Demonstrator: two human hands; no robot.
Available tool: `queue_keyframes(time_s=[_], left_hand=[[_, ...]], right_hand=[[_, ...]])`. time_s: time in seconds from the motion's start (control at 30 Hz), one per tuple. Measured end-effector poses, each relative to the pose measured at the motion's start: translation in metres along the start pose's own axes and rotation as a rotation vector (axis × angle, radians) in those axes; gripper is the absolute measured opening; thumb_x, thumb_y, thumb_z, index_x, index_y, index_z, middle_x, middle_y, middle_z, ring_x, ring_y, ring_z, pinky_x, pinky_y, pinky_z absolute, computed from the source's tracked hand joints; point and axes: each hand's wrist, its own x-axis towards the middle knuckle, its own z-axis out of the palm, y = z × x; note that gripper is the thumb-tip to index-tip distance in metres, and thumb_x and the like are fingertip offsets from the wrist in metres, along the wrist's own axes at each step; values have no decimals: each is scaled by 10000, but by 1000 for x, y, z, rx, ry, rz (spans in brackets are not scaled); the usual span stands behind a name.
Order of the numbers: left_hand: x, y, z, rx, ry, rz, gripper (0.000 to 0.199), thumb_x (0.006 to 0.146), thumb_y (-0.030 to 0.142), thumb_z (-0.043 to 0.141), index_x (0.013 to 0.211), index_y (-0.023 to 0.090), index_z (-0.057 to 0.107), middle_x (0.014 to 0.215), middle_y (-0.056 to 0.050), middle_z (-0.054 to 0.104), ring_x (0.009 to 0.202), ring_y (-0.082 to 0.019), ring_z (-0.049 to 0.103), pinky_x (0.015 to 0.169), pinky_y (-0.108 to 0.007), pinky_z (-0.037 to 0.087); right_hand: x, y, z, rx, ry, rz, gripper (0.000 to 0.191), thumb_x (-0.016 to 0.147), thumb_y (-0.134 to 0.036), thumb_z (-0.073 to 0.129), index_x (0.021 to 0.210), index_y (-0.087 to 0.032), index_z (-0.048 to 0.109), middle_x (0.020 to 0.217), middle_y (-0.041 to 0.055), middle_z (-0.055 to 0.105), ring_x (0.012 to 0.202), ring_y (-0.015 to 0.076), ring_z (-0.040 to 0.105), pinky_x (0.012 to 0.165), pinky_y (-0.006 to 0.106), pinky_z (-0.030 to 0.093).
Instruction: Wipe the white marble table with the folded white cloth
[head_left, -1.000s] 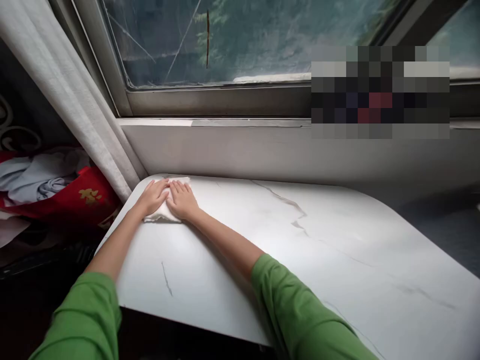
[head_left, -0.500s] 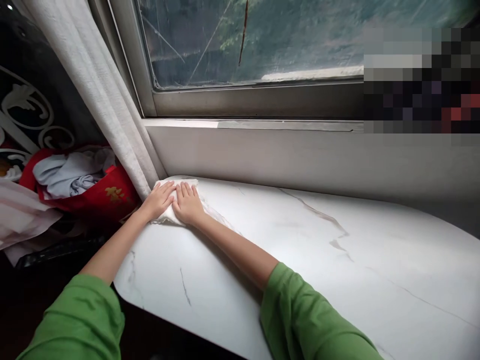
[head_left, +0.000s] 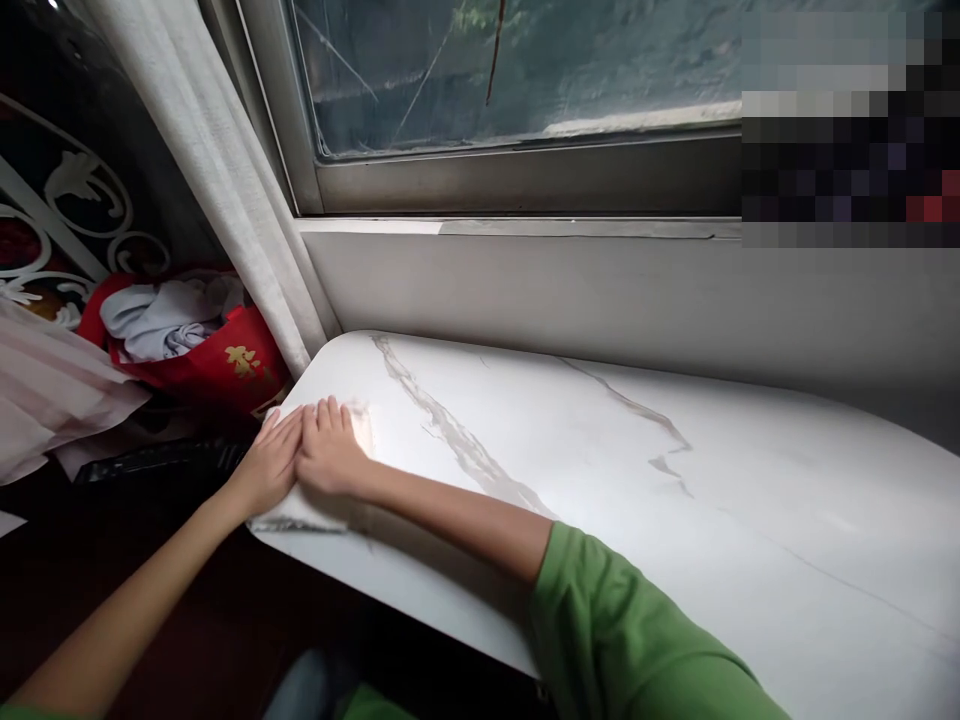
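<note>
A white cloth (head_left: 319, 512) lies on the white marbled table (head_left: 600, 460) near its left end. Both hands press flat on it, side by side and touching. My left hand (head_left: 268, 465) rests over the cloth's left part at the table's left edge, fingers stretched out. Just to its right, my right hand (head_left: 330, 455) lies palm down on the cloth, its fingers extended too. The cloth's near edge shows below the hands, and its middle is hidden under them.
A red bag (head_left: 202, 370) holding pale clothes (head_left: 169, 315) stands left of the table. A light curtain (head_left: 202, 150) hangs beside the window (head_left: 420, 90). White scrolled metalwork (head_left: 82, 185) and pink fabric (head_left: 60, 380) are at the far left.
Both hands and the cloth have moved toward me and slightly left, from the table's far left corner to its near left edge. The view has shifted a little.
</note>
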Motion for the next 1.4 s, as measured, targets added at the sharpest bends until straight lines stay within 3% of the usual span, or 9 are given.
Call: queue_keyframes(time_s=[0.27, 0.4, 0.53, 0.67, 0.8, 0.93, 1.07, 1.23, 1.4], left_hand=[[184, -5, 19, 21, -37, 7, 460, 984, 222, 284, 1402, 71, 401, 1476, -104, 434, 1369, -137, 363, 1177, -321, 143], [230, 14, 29, -7, -25, 58, 450, 996, 221, 257, 1399, 88, 404, 1462, -82, 454, 1346, -120, 376, 1174, -326, 119], [218, 34, 34, -19, -2, 21, 445, 994, 198, 266, 1408, 102, 396, 1485, -87, 419, 1368, -152, 356, 1187, -380, 114], [166, 63, 35, -6, 26, -80, 463, 985, 191, 287, 1421, 64, 376, 1512, -149, 362, 1412, -233, 298, 1193, -461, 100], [92, 103, 29, 15, 56, -69, 463, 974, 203, 285, 1389, 49, 418, 1494, -177, 383, 1418, -271, 292, 1182, -511, 127], [23, 146, 20, 10, 99, 46, 474, 980, 225, 260, 1399, 65, 412, 1504, -164, 372, 1427, -265, 278, 1176, -522, 155], [-11, 172, 15, 3, 123, 121, 489, 968, 210, 295, 1427, 60, 373, 1516, -169, 347, 1444, -263, 233, 1180, -522, 143], [25, 160, 18, -38, 22, 202, 494, 959, 262, 322, 1409, 79, 412, 1493, -163, 390, 1414, -261, 305, 1175, -526, 164], [131, 131, 30, -61, -39, 170, 480, 958, 266, 332, 1404, 114, 423, 1488, -132, 409, 1400, -229, 332, 1185, -481, 144]], right_hand=[[74, 124, -36, -35, 281, 183, 605, 889, -198, 345, 1443, 45, 339, 1515, 198, 346, 1437, 278, 223, 1179, 421, 140], [75, 164, -54, -74, 359, 298, 588, 881, -180, 350, 1422, 50, 369, 1472, 202, 415, 1391, 271, 315, 1167, 394, 162], [61, 171, -60, -24, 337, 242, 580, 860, -174, 370, 1412, -1, 413, 1472, 163, 432, 1391, 263, 326, 1173, 406, 158], [27, 156, -55, 91, 262, 129, 592, 821, -182, 401, 1398, -58, 456, 1470, 119, 448, 1394, 231, 340, 1177, 405, 181], [-37, 121, -40, 274, 259, 84, 640, 775, -194, 443, 1404, -78, 459, 1478, 121, 435, 1410, 225, 316, 1194, 423, 143], [-115, 85, -33, 617, 154, 184, 787, 723, -204, 471, 1491, -115, 325, 1555, 86, 293, 1465, 227, 158, 1206, 458, 54], [-168, 70, -37, 845, 14, 308, 830, 718, -212, 487, 1519, -229, 273, 1598, -8, 157, 1476, 228, -36, 1195, 505, 63], [-153, 93, -41, 694, 61, 211, 776, 767, -231, 486, 1515, -197, 281, 1588, 51, 204, 1477, 254, 3, 1180, 541, -22], [-75, 154, -60, 437, 225, 281, 648, 782, -170, 397, 1428, -114, 420, 1508, 106, 393, 1455, 275, 188, 1184, 536, 55]])
